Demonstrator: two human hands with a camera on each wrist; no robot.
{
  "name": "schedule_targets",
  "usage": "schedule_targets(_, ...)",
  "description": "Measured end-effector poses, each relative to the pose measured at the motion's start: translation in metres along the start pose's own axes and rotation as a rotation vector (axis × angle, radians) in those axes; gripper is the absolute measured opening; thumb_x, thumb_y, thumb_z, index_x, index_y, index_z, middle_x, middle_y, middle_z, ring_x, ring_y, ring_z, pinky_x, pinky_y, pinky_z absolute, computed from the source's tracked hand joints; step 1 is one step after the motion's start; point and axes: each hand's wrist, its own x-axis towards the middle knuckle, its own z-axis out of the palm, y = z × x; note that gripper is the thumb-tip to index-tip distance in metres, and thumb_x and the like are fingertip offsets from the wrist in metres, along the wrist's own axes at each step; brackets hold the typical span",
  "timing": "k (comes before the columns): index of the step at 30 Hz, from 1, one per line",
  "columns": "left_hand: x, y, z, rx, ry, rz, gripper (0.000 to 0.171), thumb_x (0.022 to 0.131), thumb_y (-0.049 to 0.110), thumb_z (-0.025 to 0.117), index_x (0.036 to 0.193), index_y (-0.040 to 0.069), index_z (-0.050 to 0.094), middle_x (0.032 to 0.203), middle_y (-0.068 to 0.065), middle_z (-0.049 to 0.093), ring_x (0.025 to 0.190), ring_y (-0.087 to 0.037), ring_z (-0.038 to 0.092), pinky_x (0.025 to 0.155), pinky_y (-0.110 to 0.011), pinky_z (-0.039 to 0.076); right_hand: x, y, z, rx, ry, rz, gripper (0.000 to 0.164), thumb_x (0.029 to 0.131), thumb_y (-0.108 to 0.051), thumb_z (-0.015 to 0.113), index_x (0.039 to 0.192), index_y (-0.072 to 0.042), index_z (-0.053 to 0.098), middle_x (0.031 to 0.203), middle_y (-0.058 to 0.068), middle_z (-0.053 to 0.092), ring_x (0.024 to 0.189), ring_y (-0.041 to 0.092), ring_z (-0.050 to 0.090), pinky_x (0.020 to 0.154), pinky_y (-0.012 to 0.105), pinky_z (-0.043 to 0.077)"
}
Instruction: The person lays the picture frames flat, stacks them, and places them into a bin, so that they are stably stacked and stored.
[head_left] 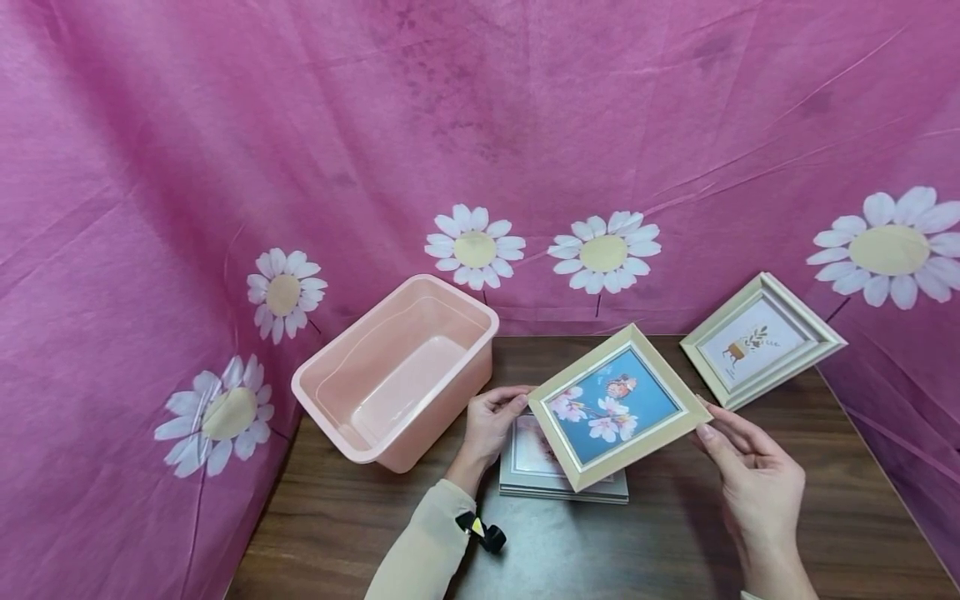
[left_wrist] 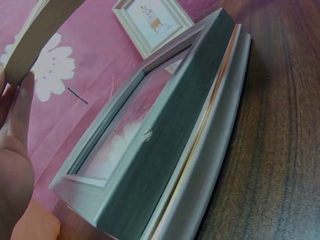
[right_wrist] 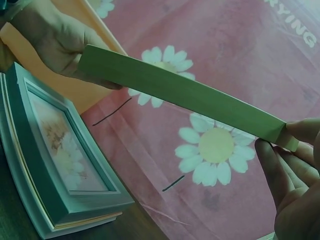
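Observation:
A cream picture frame (head_left: 609, 408) with a blue flower-and-bird print is held up between both hands, tilted, above a small stack of grey frames (head_left: 562, 485). My left hand (head_left: 491, 425) pinches its left corner, thumb on the front. At the opposite corner my right hand (head_left: 753, 467) pinches it between thumb and fingers. Seen from the right wrist, the frame's edge (right_wrist: 185, 95) spans from one hand to the other. The stack's top frame (left_wrist: 145, 135) has a glossy pane that reflects the backdrop; the raised frame hides part of it in the head view.
A pink plastic bin (head_left: 431, 421) stands at the left, nothing seen inside. Another cream frame (head_left: 763, 340) with a potted-plant print is at the back right, near the pink daisy backdrop (head_left: 525, 125). All stand on a dark wooden table (head_left: 825, 517).

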Motion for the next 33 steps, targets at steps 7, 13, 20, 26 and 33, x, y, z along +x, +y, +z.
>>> schedule_targets(7, -0.001, -0.001, 0.000, -0.025, 0.096, 0.022, 0.024, 0.096, -0.009, 0.072, 0.108, -0.028, 0.067, 0.104, -0.007, 0.084, 0.093, -0.006, 0.078, 0.084, -0.020, 0.063, -0.003, 0.002, -0.001, -0.136, 0.031, 0.041, 0.033, 0.088, 0.036, 0.056, 0.119, 0.028, 0.065, 0.111, 0.021, 0.082, 0.097, 0.021, 0.083, 0.084, 0.028, 0.065)
schedule_targets(13, 0.000, -0.002, 0.001, -0.031, 0.156, 0.021, 0.023, 0.096, -0.009, 0.072, 0.108, -0.029, 0.068, 0.106, -0.027, 0.081, 0.092, -0.005, 0.078, 0.085, -0.020, 0.063, -0.007, 0.003, -0.001, -0.281, 0.046, 0.069, 0.032, 0.087, 0.034, 0.061, 0.118, 0.028, 0.066, 0.109, 0.013, 0.084, 0.097, 0.015, 0.083, 0.084, 0.023, 0.064)
schedule_targets(20, -0.001, 0.001, 0.003, 0.029, 0.213, 0.008, 0.021, 0.096, -0.008, 0.074, 0.108, -0.025, 0.072, 0.109, -0.039, 0.074, 0.093, -0.005, 0.078, 0.084, -0.019, 0.063, -0.009, 0.003, -0.001, -0.490, 0.033, 0.063, 0.029, 0.087, 0.028, 0.070, 0.115, 0.027, 0.068, 0.110, 0.001, 0.085, 0.099, 0.005, 0.081, 0.086, 0.016, 0.061)
schedule_targets(26, -0.005, 0.008, 0.001, 0.039, 0.204, -0.038, 0.023, 0.100, -0.007, 0.065, 0.116, -0.023, 0.071, 0.120, -0.045, 0.069, 0.093, -0.003, 0.077, 0.085, -0.019, 0.063, -0.011, 0.006, -0.002, -0.578, -0.009, 0.037, 0.025, 0.086, 0.027, 0.071, 0.111, 0.028, 0.069, 0.111, -0.003, 0.085, 0.103, 0.004, 0.080, 0.088, 0.015, 0.060)
schedule_targets(33, -0.008, 0.013, -0.004, -0.049, 0.126, -0.075, 0.035, 0.101, -0.008, 0.055, 0.130, -0.028, 0.060, 0.136, -0.048, 0.059, 0.107, -0.005, 0.076, 0.097, -0.024, 0.062, -0.017, 0.011, -0.003, -0.641, -0.008, 0.045, 0.027, 0.085, 0.026, 0.072, 0.112, 0.025, 0.070, 0.107, -0.008, 0.084, 0.100, 0.001, 0.079, 0.085, 0.014, 0.060)
